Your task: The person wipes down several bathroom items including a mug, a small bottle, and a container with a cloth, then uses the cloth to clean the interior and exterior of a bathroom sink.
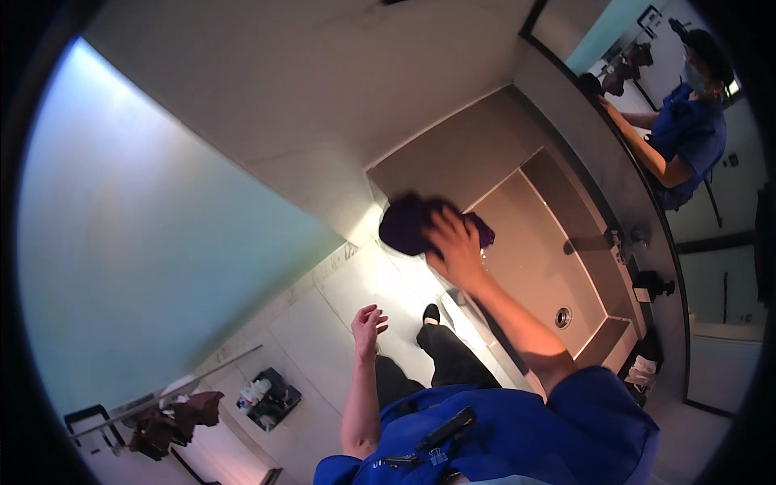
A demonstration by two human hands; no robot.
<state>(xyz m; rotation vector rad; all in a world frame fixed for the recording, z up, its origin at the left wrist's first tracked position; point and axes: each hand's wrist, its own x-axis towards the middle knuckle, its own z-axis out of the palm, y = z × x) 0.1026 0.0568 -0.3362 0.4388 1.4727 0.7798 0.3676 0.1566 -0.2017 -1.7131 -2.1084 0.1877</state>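
Note:
My right hand (456, 245), partly blurred, reaches over the near edge of a rectangular sink basin (533, 242) and grips a dark purple cloth (405, 225). The bunched cloth covers the outer corner of the sink counter (436, 160) and extends a little over the basin. Motion blurs its edges. Lower in view, my left hand (368, 330) hangs in front of my body above the tiled floor, with its fingers loosely bent and apart. Nothing shows in it. A round metal drain (563, 317) lies in the basin's floor.
A wall mirror (718, 254) reflects me beyond the sink. A faucet (618, 247) and a black dispenser (652, 286) stand along the back ledge. A black caddy of supplies (268, 397) sits on the floor, with brown cloths (176, 424) hanging on a rail nearby.

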